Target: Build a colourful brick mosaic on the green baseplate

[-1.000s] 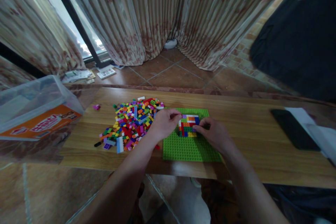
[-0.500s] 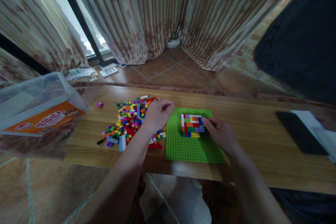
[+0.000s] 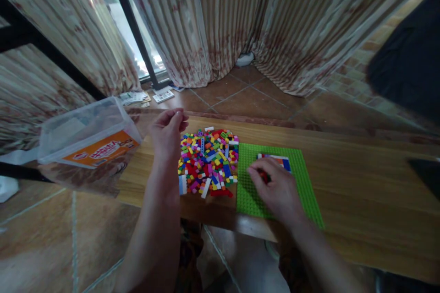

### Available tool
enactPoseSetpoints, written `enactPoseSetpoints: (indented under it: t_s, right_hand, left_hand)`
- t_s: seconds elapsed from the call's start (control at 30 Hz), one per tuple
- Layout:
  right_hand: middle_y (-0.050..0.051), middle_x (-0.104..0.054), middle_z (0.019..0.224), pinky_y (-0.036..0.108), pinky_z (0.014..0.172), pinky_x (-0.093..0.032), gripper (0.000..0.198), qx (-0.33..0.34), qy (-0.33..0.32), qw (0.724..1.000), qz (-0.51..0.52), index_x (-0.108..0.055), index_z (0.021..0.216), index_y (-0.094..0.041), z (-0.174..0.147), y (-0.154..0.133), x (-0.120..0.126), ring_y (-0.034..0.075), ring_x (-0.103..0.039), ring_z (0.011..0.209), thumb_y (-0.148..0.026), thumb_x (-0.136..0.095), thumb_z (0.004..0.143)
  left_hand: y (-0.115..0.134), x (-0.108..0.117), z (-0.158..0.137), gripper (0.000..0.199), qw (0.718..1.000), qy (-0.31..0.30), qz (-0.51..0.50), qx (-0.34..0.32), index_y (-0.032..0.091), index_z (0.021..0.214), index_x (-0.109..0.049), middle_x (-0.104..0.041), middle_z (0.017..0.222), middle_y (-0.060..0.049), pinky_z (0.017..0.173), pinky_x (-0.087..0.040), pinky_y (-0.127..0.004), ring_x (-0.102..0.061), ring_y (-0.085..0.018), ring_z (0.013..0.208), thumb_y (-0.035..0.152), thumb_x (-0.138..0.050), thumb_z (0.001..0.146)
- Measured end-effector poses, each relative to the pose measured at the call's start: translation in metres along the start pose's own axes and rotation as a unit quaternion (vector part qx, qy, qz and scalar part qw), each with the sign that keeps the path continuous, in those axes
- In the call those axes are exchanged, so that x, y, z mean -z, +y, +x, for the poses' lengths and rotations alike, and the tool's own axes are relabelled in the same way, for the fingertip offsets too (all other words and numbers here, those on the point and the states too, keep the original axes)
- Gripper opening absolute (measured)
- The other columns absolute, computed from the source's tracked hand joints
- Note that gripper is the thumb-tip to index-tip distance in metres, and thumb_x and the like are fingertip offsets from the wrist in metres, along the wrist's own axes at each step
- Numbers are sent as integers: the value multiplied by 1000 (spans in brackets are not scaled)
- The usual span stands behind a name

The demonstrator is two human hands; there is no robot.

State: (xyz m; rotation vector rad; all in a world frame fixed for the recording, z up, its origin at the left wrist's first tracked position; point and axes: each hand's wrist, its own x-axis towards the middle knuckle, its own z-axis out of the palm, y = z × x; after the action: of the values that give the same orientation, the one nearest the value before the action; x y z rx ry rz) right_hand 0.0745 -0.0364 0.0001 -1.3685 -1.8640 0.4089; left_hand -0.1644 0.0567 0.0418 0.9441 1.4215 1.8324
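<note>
My left hand [image 3: 168,130] is raised at the far left of a pile of loose toy building bricks [image 3: 209,160]. Its fingers are pinched together, and whatever may be between them is too small to make out. My right hand [image 3: 280,187] is over a green studded baseplate [image 3: 247,201], with its fingers curled and the thumb toward the left. It covers most of a flat, multicoloured brick build [image 3: 286,163] on that plate. Red and dark pieces show between thumb and fingers; I cannot tell whether they are held or belong to the build.
A clear plastic bin [image 3: 89,132] with an orange label stands left of the wooden table [image 3: 360,192]. At the right edge lies a dark flat object [image 3: 426,176]. Papers [image 3: 163,95] rest on the floor by the curtains [image 3: 213,32].
The view has turned left. My left hand has gone from beside the baseplate to the pile's far left side. My right hand has moved from the build's right edge across over it.
</note>
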Motion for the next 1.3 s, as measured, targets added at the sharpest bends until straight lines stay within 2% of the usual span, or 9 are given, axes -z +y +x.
enactPoseSetpoints:
  t_s: [0.13,0.23,0.37,0.5,0.7,0.97,1.07,1.17,1.3]
  right_hand:
    - [7,-67,103,35,86,-48,12,99,-82,992,17,-67,97,-21,-5,-22,-29,21,-61,98,-28,-60,90]
    - [10,-64,116,42,94,-45,33,138,-121,983,-9,-66,111,-21,-7,-30,-44,26,-56,109,-39,-69,84]
    - [13,-58,127,51,102,-39,57,138,-140,979,-51,-62,121,-20,-8,-35,-55,32,-46,121,-53,-73,76]
    - [12,-55,129,51,104,-36,50,148,-160,974,-61,-64,117,-20,-9,-38,-58,32,-43,122,-51,-72,78]
    - [10,-59,124,47,100,-39,32,155,-160,973,-55,-66,109,-23,-9,-38,-58,29,-46,117,-39,-71,82]
    - [6,-69,100,38,91,-43,12,162,-79,983,-16,-70,93,-22,-3,-36,-61,21,-56,99,-29,-61,92]
    - [5,-71,94,37,89,-45,17,120,-34,992,22,-71,87,-22,2,-35,-56,20,-58,93,-29,-57,94]
    - [5,-70,90,34,83,-46,21,14,31,994,103,-70,84,-21,10,-31,-49,19,-59,88,-30,-54,94]
    - [-1,-62,68,27,62,-44,28,-175,93,949,245,-66,74,-19,22,-19,-36,14,-54,65,-42,-57,89]
  left_hand:
    - [0,8,4,12,1000,2,1,15,16,76,-69,-66,64,2,54,-47,-16,-58,-6,53,25,-69,69]
    - [-1,9,4,13,1000,-2,-5,13,15,76,-69,-66,64,1,54,-48,-16,-58,-6,53,25,-69,68]
    - [-1,9,3,14,1000,-7,-8,14,15,78,-71,-66,64,1,55,-48,-16,-57,-5,53,25,-69,68]
    - [0,10,2,12,999,-18,-19,23,15,77,-71,-66,63,2,55,-48,-16,-57,-5,52,22,-69,68]
    - [-3,9,1,10,999,-37,-29,24,15,75,-70,-66,63,1,55,-48,-16,-57,-6,54,21,-70,67]
    - [-11,-3,-8,12,995,-88,37,29,16,76,-71,-67,65,1,57,-47,-19,-59,-9,58,25,-69,69]
    - [-13,-8,-14,16,982,-169,71,44,16,78,-72,-68,67,-1,60,-47,-22,-60,-12,61,29,-70,70]
    - [-9,-13,-24,21,946,-300,102,67,16,79,-72,-68,71,-1,61,-46,-23,-59,-13,64,36,-72,71]
    - [-3,-22,-42,29,872,-467,125,78,17,72,-69,-61,63,1,54,-39,-22,-52,-11,58,44,-65,80]
